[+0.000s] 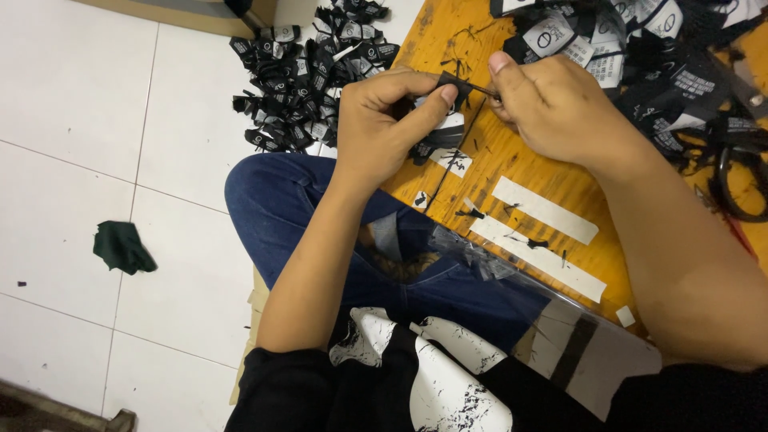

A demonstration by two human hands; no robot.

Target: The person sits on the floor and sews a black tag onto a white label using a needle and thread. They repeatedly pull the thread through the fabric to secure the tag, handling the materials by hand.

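Two hands meet over the near-left edge of the orange wooden table (pixel 560 180), both yours. Your left hand (pixel 384 120) comes in from the lower left, forearm rising across your blue jeans (pixel 296 208), wrist bent, thumb and forefinger pinched shut on a small black fabric label (pixel 452 82). More black-and-white labels look bunched under that palm; how many, can't tell. Your right hand (pixel 552 100) comes from the lower right, forearm over the table edge, thumb up, fingertips closed on a thin dark strand (pixel 478 90) that runs from the label toward it. Whether it's thread or a fine tool, too small to say.

Key relation: the label sits at the left fingertips, just left of the right hand's pinch, the two grips nearly touching. The strand's long axis runs roughly left-right between them, slightly downhill to the right. Left hand has the label; the right is nearer the strand's far end.

Around them: a pile of black labels on the white tile floor (pixel 308 72) up left, a second heap of labels on the table (pixel 640 48) up right, black scissors (pixel 740 172) at the right edge. White tape strips (pixel 544 210) are stuck on the wood below the hands, with loose thread bits. A dark green cloth scrap (pixel 122 246) lies on the tiles, well apart.
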